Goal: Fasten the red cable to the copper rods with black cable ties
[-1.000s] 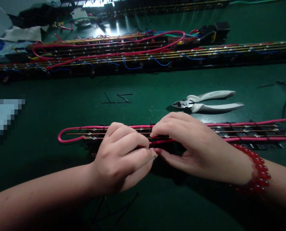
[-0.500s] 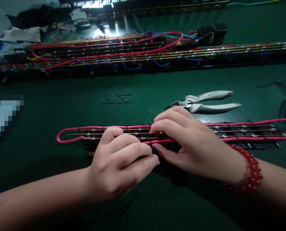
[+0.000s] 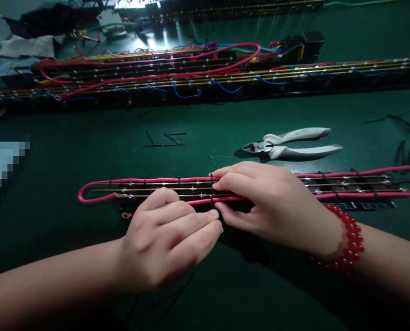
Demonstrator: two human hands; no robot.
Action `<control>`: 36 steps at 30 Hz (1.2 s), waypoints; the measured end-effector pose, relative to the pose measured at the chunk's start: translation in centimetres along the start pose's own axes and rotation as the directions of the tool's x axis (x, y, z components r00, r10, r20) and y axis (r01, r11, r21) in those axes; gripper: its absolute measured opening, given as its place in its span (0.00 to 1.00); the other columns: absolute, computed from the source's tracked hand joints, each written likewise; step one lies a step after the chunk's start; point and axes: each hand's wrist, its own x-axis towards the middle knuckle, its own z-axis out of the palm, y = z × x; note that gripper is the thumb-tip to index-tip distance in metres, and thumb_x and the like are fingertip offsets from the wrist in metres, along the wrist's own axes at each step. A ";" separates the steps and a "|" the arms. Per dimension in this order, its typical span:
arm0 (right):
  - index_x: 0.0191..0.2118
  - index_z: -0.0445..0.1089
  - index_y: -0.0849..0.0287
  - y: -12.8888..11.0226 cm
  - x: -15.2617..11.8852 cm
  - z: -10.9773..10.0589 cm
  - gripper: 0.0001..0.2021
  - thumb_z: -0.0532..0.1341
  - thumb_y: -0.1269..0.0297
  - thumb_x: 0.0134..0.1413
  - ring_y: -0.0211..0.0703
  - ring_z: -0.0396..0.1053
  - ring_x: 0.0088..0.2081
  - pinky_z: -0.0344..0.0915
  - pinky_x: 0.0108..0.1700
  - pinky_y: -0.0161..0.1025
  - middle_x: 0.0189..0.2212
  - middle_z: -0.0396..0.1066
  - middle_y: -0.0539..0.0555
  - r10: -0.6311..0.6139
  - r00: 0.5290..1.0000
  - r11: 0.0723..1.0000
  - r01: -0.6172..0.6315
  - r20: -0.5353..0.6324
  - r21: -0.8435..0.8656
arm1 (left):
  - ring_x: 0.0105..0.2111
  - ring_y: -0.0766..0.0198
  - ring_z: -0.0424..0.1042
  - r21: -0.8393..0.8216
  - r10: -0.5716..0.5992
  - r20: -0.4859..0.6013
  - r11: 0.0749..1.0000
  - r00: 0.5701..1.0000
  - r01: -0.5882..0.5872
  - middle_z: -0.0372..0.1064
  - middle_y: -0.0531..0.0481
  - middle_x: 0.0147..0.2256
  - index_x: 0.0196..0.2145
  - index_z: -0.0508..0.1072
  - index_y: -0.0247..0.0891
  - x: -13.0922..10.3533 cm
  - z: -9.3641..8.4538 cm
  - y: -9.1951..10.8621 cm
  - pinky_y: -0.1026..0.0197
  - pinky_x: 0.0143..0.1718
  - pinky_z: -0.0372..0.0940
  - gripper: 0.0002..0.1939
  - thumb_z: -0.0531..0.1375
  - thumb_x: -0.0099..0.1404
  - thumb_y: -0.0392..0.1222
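Hands on wired strip point(image 3: 163, 188), left hand point(image 3: 163, 239), right hand point(image 3: 274, 207), pliers point(image 3: 291, 145) beyond

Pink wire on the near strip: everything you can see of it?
The pink wire is a glossy insulated lead that runs along the far edge of the strip, bends in a U at its left end and returns along the near edge. Small black ties bind it. It lies flat on the green mat. The right hand covers its middle; the left hand is closed beside its near run.
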 end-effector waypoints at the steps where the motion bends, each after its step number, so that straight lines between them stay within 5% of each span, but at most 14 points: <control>1: 0.35 0.71 0.60 0.0 0.0 0.0 0.06 0.59 0.64 0.59 0.47 0.74 0.41 0.67 0.38 0.39 0.39 0.77 0.58 -0.006 1.000 1.000 0.006 -0.003 -0.007 | 0.30 0.67 0.77 -0.012 0.004 0.000 1.000 1.000 -0.004 0.81 0.48 0.38 0.39 0.74 0.32 0.0 0.0 0.0 0.58 0.31 0.63 0.03 0.61 0.66 0.31; 21: 0.36 0.71 0.60 -0.1 0.2 -0.7 0.06 0.57 0.66 0.60 0.46 0.71 0.39 0.65 0.38 0.40 0.37 0.75 0.57 0.031 0.998 0.995 -0.036 0.050 0.088 | 0.31 0.63 0.78 0.106 0.114 -0.014 0.988 0.993 -0.112 0.80 0.45 0.37 0.39 0.76 0.32 -0.3 0.0 0.0 0.60 0.28 0.68 0.05 0.61 0.66 0.32; 28: 0.36 0.70 0.59 -0.1 0.3 -0.7 0.06 0.58 0.63 0.60 0.46 0.70 0.39 0.65 0.38 0.41 0.37 0.75 0.57 0.052 0.998 0.993 -0.057 0.046 0.104 | 0.45 0.60 0.78 -0.037 0.030 -0.006 0.999 1.000 -0.030 0.79 0.43 0.42 0.42 0.74 0.34 -0.9 0.9 -0.1 0.57 0.47 0.74 0.08 0.58 0.67 0.31; 36: 0.33 0.70 0.58 -0.2 0.6 -0.4 0.08 0.60 0.60 0.60 0.42 0.68 0.36 0.61 0.35 0.37 0.33 0.73 0.53 0.132 0.990 0.986 -0.136 0.044 0.092 | 0.43 0.59 0.79 0.009 0.094 0.037 0.995 0.995 -0.095 0.79 0.44 0.41 0.41 0.74 0.34 -0.6 0.6 -0.1 0.58 0.48 0.75 0.07 0.58 0.66 0.31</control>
